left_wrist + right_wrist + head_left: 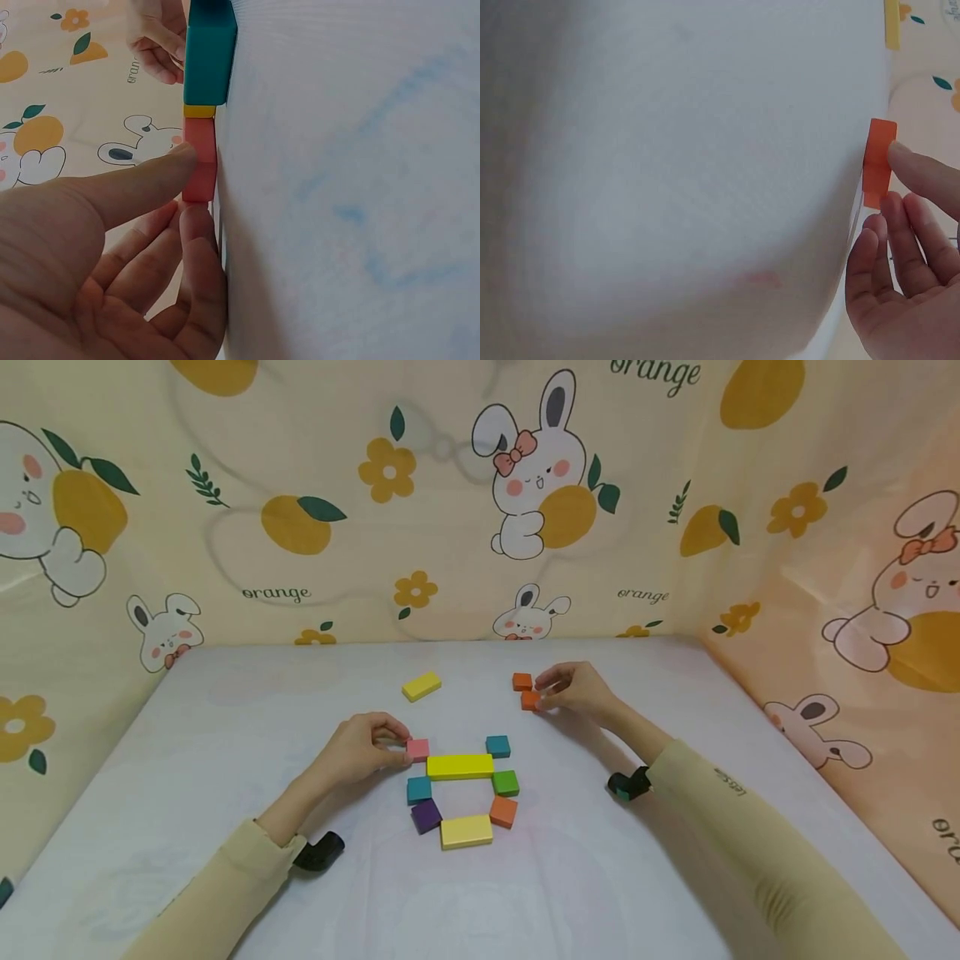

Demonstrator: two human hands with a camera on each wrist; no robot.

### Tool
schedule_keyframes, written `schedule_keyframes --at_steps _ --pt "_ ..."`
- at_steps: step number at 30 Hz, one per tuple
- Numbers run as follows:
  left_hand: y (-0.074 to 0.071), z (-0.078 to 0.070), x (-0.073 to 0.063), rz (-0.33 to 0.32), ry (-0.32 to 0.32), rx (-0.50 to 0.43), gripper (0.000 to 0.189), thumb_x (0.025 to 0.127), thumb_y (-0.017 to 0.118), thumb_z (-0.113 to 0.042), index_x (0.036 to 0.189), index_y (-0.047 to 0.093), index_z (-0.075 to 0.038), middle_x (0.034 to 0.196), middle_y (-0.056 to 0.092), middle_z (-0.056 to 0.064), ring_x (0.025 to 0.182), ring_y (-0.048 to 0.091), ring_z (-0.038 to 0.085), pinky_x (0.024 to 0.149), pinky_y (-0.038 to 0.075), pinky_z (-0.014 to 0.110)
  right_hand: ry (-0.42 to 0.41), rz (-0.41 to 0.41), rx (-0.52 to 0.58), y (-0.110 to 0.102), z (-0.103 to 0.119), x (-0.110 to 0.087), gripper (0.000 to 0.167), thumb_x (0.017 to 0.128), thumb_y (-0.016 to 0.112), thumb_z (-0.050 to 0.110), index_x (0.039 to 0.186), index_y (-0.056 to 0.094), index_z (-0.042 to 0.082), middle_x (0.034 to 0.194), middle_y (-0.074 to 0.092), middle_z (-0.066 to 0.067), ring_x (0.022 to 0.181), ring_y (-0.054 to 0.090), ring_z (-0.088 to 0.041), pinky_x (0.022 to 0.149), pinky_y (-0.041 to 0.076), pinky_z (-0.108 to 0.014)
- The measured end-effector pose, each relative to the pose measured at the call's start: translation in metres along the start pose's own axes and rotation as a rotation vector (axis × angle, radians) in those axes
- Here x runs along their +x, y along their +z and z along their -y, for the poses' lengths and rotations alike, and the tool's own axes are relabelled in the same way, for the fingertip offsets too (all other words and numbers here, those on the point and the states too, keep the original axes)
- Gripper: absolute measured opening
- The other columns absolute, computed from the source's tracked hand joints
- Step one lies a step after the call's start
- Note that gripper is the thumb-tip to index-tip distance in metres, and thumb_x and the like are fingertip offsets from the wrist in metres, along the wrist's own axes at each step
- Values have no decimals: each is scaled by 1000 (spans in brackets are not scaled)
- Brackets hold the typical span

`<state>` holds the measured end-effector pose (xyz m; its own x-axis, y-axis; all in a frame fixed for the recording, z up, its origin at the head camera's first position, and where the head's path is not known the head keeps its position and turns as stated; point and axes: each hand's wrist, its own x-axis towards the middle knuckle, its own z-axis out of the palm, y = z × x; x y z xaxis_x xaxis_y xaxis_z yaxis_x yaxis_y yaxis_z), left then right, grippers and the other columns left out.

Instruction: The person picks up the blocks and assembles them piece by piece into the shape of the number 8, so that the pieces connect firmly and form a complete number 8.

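My left hand (360,747) pinches a pink block (417,750) between thumb and forefinger. This block stands at the upper left corner of a ring of coloured blocks, beside a long yellow block (460,767). In the left wrist view the thumb lies on the face of the pink block (199,157), with a fingertip at its end. Farther back, my right hand (576,687) holds the nearer of two orange blocks (530,701) with thumb and fingertips. The other orange block (522,682) sits just behind it. In the right wrist view the thumb touches the orange block (879,157).
Around the ring lie teal blocks (498,746), a green block (506,783), a purple block (427,816), an orange-red block (503,812) and a pale yellow block (467,832). Another yellow block (422,687) lies farther back on the white table (300,693). A printed curtain (442,527) borders the table.
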<state>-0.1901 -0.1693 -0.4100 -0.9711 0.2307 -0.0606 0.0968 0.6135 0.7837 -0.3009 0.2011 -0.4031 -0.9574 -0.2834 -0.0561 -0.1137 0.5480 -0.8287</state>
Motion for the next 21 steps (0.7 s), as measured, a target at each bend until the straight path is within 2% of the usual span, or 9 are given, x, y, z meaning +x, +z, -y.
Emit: schedule_keyframes --at_steps 7,21 --pt "1 0 1 4 -6 2 32 81 84 -21 107 68 -12 108 69 1 107 60 26 96 45 50 28 3 -30 2 1 -1 41 75 87 10 113 70 5 110 66 -10 95 57 -27 80 49 -31" --pt "-1 0 0 3 2 4 32 81 84 -21 107 68 -11 108 69 2 108 60 27 97 43 51 18 13 -32 4 3 0 42 75 86 4 113 68 3 104 66 -11 92 57 -27 78 49 -29"
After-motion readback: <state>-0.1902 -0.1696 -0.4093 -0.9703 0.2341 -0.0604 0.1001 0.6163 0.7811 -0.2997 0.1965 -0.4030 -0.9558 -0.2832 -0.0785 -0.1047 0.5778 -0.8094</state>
